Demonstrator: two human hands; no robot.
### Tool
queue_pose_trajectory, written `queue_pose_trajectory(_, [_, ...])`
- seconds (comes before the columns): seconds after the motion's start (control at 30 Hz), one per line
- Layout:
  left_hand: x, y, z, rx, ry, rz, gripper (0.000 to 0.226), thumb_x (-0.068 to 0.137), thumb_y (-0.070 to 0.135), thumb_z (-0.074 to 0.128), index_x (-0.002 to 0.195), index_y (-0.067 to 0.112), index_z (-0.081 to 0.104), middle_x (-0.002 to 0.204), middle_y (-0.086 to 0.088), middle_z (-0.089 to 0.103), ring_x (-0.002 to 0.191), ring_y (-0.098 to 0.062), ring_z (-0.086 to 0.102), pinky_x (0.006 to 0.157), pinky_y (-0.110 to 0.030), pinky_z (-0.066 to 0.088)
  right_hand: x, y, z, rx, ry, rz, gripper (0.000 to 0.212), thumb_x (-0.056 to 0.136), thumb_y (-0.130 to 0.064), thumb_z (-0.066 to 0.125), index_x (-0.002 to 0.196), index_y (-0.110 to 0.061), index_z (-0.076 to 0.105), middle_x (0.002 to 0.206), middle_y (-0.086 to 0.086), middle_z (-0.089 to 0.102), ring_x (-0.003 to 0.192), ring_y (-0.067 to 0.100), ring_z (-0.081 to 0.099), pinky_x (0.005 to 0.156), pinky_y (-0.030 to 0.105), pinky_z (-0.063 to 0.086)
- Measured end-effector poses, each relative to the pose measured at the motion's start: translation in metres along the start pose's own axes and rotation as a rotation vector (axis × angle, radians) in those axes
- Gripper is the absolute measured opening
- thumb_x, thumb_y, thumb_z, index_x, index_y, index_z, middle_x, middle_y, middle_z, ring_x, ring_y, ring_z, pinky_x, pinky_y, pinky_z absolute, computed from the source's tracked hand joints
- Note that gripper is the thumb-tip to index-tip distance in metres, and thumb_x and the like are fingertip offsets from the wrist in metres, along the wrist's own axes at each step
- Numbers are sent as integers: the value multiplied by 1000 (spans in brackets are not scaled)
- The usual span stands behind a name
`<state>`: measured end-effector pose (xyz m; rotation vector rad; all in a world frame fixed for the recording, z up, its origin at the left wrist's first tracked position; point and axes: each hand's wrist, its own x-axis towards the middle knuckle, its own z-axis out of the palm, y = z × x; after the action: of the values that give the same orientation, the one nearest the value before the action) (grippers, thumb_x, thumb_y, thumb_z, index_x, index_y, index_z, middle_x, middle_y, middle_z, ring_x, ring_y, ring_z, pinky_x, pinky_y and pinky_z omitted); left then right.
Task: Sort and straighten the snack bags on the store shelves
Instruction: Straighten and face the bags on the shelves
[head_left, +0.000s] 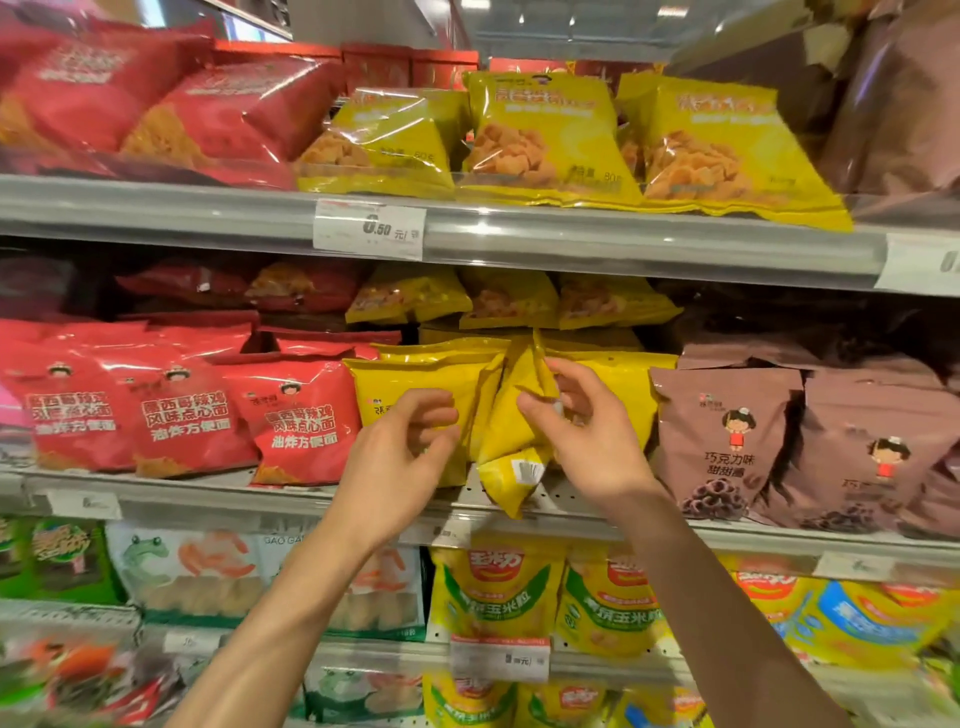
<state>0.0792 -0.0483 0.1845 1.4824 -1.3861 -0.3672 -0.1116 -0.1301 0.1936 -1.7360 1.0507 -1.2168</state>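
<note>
Both forearms reach up: my left hand (402, 447) curls loosely on one upright yellow bag (415, 384), my right hand (587, 431) pinches one twisted yellow bag (514, 441) between them.

Two bare forearms rise from the lower edge of the view and converge toward the middle, wrists level with each other. The left hand (402, 441) shows its back to the camera, its fingers curled loosely forward with the thumb uppermost; whether they close on anything cannot be told. The right hand (587, 421) is tilted with its palm turned leftward, fingers half bent and spread, thumb and forefinger tips drawn near each other. The two hands stand just apart, fingertips facing.
</note>
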Motion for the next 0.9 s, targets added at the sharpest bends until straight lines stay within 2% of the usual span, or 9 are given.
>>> queue_pose_trajectory(0.17, [15,9,4,-139,-117,-85,38,96,30,71,132,26,61,120,10,72,99,-7,72,90,-35,60,5,9,-27,262,-121,136,39,92,-27,76,128,-31,64,125,-12,69,120,0,63,109,31,50])
queue_pose_trajectory(0.27, [24,14,8,-115,-206,-86,51,92,38,73,139,25,57,127,10,68,103,0,71,91,-24,57,9,14,-36,437,-157,205,88,76,-41,86,147,-7,48,135,9,68,126,23,64,112,50,46])
queue_pose_trajectory(0.4, [33,19,16,-128,-326,-114,85,77,52,76,149,19,47,143,2,60,113,-3,69,96,-22,54,9,12,-45,586,-192,241,44,82,-23,66,124,-9,62,117,8,75,115,24,69,108,52,48])
queue_pose_trajectory(0.5, [37,26,24,-182,-390,-145,103,68,51,78,156,19,36,145,2,58,117,-6,67,97,-23,54,9,11,-48,692,-187,266,43,85,-19,61,126,-7,62,123,13,73,118,28,68,105,52,50])
queue_pose_trajectory(0.6, [41,29,34,-247,-416,-158,115,66,44,82,162,17,24,124,6,71,105,-8,74,92,-28,59,7,10,-49,734,-151,314,40,87,-18,60,125,-3,61,126,19,70,126,36,62,108,56,47])
queue_pose_trajectory(0.7, [45,27,39,-263,-359,-150,98,68,39,86,153,15,44,102,4,78,94,-10,76,82,-25,60,2,8,-50,642,-106,324,8,96,-14,59,99,-11,66,107,10,74,117,32,66,109,53,47])
queue_pose_trajectory(0.77, [45,26,42,-266,-350,-130,72,74,29,87,138,13,59,103,4,80,93,-9,77,77,-22,60,-4,7,-55,491,-102,284,13,95,-25,67,89,-15,63,95,4,71,107,26,67,109,47,48])
queue_pose_trajectory(0.87, [44,24,46,-250,-293,-105,58,75,24,89,125,14,61,102,2,80,90,-9,77,73,-22,60,-14,1,-58,134,-142,162,35,85,-25,82,101,-13,53,82,-5,61,77,-7,66,68,3,48])
queue_pose_trajectory(0.9, [43,24,46,-247,-284,-102,58,74,25,90,124,14,61,101,2,79,89,-9,77,72,-22,60,-16,-1,-58,41,-104,147,38,85,-23,82,104,-12,52,84,-4,61,72,-8,63,60,1,44])
